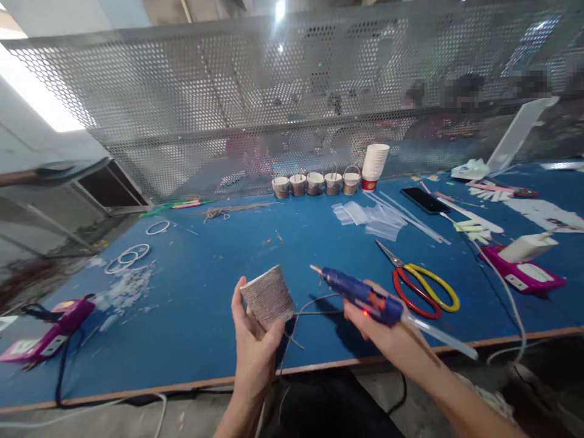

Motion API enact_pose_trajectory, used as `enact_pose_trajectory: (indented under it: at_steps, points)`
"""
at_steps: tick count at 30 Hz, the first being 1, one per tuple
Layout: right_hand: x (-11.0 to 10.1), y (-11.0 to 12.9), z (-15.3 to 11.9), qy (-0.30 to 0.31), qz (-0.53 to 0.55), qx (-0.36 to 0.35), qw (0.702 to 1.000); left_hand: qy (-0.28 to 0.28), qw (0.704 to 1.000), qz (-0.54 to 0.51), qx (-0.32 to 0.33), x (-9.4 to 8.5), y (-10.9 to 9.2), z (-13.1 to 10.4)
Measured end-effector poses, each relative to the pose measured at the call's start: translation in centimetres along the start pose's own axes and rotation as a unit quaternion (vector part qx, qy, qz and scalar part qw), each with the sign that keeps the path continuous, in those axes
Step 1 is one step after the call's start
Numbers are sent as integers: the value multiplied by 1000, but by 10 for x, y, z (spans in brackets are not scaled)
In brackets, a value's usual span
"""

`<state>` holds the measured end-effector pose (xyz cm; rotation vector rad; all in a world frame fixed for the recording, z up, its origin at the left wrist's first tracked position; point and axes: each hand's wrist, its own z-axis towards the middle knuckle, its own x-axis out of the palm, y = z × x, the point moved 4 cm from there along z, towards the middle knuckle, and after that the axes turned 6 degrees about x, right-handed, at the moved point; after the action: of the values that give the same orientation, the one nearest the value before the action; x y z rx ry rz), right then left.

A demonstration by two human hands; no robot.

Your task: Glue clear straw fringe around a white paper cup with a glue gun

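Observation:
My left hand is closed around a small paper cup wrapped in grey cord, tilted on its side above the table. A loose tail of grey cord trails from the cup toward the right. In my right hand is a blue hot glue gun, its nozzle pointing left toward the cup but apart from it. A clear glue stick sticks out of its back end, and a small red light glows on its side. Scissors with red and yellow handles lie just right of the glue gun.
Several cord-wrapped cups line the back edge beside a stack of white paper cups. Clear plastic strips, a phone and a magenta power strip lie right. At left are white rings and another power strip.

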<state>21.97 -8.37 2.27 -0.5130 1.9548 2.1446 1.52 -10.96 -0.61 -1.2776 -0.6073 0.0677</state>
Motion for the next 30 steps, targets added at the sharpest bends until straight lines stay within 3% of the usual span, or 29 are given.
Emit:
enact_pose_trajectory:
  at_steps: [4, 10, 14, 20, 26, 30]
  points:
    - [9, 5, -36, 7, -13, -70, 997, -8, 1000, 3, 6, -1, -1, 0]
    - [25, 8, -45, 26, -18, -214, 976, -25, 999, -4, 20, -1, -1, -1]
    - [33, 9, -44, 52, -54, -195, 978, -32, 999, 4, 20, 0, -1, -1]
    - [38, 9, -44, 33, -57, -199, 978, -34, 999, 11, 15, -2, 1, 0]
    - [34, 4, -42, 30, -59, -162, 985, -42, 999, 20, 19, -4, 2, 0]
    - [32, 7, -47, 22, -63, -180, 981, -39, 999, 20, 21, -4, 2, -1]
